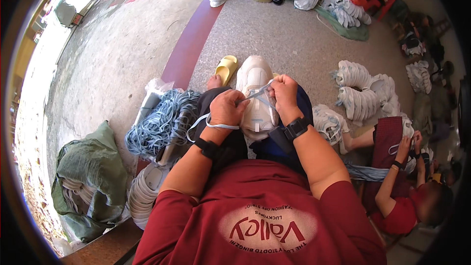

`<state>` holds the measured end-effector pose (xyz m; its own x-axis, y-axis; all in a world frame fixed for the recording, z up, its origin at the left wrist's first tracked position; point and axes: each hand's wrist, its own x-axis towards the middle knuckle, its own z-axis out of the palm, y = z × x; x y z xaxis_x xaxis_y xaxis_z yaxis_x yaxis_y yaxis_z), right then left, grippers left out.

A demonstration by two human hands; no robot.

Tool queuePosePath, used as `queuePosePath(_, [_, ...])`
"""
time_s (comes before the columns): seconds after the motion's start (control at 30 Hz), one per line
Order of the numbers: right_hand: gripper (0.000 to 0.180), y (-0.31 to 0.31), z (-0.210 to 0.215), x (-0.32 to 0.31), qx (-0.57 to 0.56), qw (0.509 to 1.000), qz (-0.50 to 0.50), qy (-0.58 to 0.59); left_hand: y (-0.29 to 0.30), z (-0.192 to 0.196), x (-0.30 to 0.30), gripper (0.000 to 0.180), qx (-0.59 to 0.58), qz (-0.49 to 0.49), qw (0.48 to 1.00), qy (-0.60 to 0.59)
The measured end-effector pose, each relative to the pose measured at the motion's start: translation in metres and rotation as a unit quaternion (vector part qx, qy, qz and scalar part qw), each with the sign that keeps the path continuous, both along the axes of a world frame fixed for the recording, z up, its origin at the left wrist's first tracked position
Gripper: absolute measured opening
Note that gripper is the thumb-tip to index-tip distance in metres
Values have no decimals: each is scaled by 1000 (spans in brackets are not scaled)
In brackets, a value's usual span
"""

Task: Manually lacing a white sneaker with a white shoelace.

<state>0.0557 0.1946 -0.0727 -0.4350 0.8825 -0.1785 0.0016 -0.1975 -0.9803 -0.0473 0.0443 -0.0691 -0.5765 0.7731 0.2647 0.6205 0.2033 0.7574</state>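
A white sneaker [255, 81] rests on my lap, toe pointing away. My left hand [226, 109] pinches a pale blue shoelace [216, 125] that loops around my wrist. My right hand [284, 92] grips the other end of the lace above the shoe's tongue. Both hands sit close together over the eyelets. Each wrist wears a black band.
A heap of pale blue laces [159, 125] lies at my left. A stack of white soles [144, 191] and a green sack [91, 181] are lower left. Piles of white sneakers [360, 93] lie right. Another person's hand [405, 143] works at right. A yellow sandal [225, 68] is ahead.
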Motion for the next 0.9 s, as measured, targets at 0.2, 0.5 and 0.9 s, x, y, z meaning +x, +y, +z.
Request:
queuePosePath(0.2, [13, -2, 13, 7, -128, 988, 59, 65, -1, -1, 1, 11, 33, -4, 999, 34])
queuePosePath(0.5, [29, -5, 19, 12, 123, 954, 212, -174, -2, 17, -4, 11, 109, -25, 950, 293])
queuePosePath(0.9, [31, -5, -4, 14, 312, 920, 147, -185, -62, 81, 10, 13, 135, -70, 921, 360])
